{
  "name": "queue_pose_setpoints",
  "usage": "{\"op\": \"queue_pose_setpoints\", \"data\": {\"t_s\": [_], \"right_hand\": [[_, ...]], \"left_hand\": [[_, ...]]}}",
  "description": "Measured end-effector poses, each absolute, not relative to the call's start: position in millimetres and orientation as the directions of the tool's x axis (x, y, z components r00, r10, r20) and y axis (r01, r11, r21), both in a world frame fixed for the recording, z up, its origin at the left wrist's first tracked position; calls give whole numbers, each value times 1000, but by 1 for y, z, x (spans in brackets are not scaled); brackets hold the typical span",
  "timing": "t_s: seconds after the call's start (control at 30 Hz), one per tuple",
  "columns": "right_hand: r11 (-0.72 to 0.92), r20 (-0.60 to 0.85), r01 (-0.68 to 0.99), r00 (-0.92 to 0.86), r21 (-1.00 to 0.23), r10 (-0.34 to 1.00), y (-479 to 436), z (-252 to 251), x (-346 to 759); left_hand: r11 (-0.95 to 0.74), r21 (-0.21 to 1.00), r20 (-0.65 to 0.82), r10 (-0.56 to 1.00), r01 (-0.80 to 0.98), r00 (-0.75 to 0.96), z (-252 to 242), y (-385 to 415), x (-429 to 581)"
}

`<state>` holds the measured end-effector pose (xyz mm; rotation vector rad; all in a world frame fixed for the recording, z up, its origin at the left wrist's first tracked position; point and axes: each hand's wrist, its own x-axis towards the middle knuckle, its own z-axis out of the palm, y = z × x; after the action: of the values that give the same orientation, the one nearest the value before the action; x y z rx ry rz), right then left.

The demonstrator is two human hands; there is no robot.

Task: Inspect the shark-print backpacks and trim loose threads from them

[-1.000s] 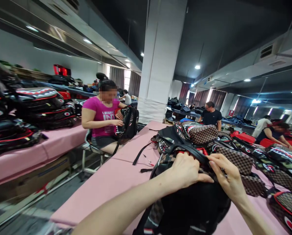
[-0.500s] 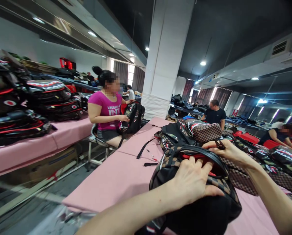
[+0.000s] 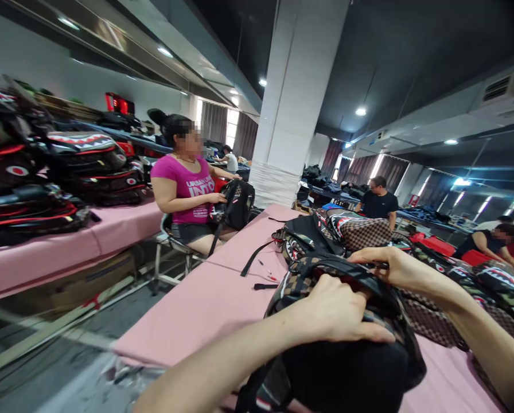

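A black and brown-checkered backpack [image 3: 338, 373] stands in front of me on the pink table. My left hand [image 3: 337, 312] is closed over the near edge of its top opening, the fingers tucked inside and the thumb lying outside on the black panel. On the far edge, beside the black top handle, my right hand [image 3: 386, 267] is closed with bent fingers; its fingertips are partly hidden. Only a little of the dark opening shows between the hands. Straps hang at the backpack's lower left.
On the pink table [image 3: 188, 310] lie a red-and-white pen [image 3: 268, 271] and loose straps. More checkered backpacks [image 3: 364, 229] with shark-mouth prints lie beyond and to the right. A seated co-worker [image 3: 188, 183] handles a black backpack [image 3: 240, 203]. Stacked backpacks [image 3: 97, 166] stand at left; a white pillar [image 3: 298, 103] rises behind.
The backpack's opening has narrowed, and the red lining inside shows less. My right hand has shifted slightly left along the edge. The seated co-worker has leaned a little to the left.
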<state>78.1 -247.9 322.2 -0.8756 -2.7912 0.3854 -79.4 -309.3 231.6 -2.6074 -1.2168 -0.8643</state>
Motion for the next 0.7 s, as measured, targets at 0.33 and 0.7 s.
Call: {"op": "queue_pose_setpoints", "data": {"t_s": [0.33, 0.7], "right_hand": [[662, 412, 714, -545, -230, 731, -205, 280, 71], [316, 153, 456, -359, -832, 921, -193, 263, 74]], "left_hand": [[-591, -18, 667, 594, 807, 450, 215, -329, -62], [-536, 771, 614, 770, 345, -176, 236, -270, -135]]}}
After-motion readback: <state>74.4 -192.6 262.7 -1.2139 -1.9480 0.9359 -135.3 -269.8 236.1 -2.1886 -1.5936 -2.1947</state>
